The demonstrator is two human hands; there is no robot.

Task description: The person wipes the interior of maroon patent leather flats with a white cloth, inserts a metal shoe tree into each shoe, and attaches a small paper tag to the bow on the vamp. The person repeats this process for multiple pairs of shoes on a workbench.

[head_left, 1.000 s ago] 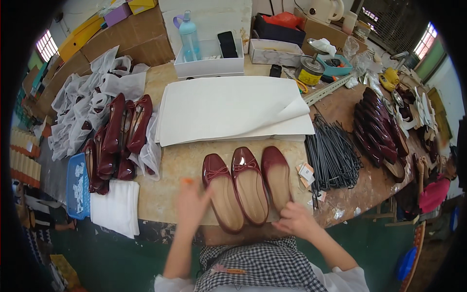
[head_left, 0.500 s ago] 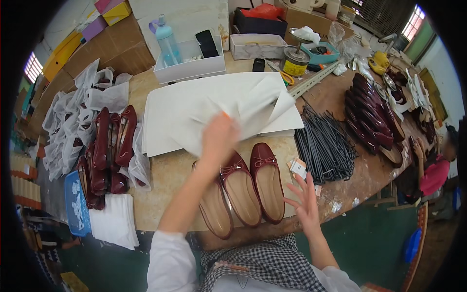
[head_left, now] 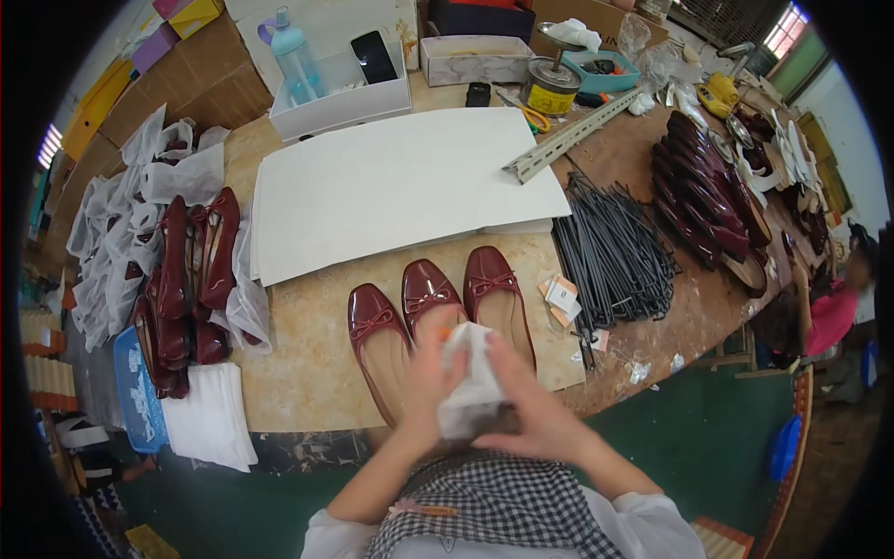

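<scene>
In front of my apron a crumpled sheet of white paper point(head_left: 470, 396) is bunched between both hands, blurred by motion. My left hand point(head_left: 433, 377) closes on its left side, with something orange at a fingertip. From the other side, my right hand point(head_left: 531, 401) presses it with bent fingers. Just beyond stand three dark red patent flats with bows: a left shoe point(head_left: 372, 317), a middle shoe point(head_left: 428, 289) and a right shoe point(head_left: 492, 275). My hands and the paper partly hide the middle and right ones. Farther back lies a stack of white paper point(head_left: 400, 191).
Red shoes point(head_left: 177, 270), some wrapped in white tissue, pile up at left by a blue basket point(head_left: 140, 396) and folded white cloths point(head_left: 214, 415). Thin black rods point(head_left: 619, 265), small cards point(head_left: 562, 296) and nested shoes point(head_left: 698, 200) lie right. A metal angle bar point(head_left: 577, 135) rests on the paper.
My left hand has drawn a sheet off the stack toward me and it is now crumpled. My right hand has come in from the right to meet it.
</scene>
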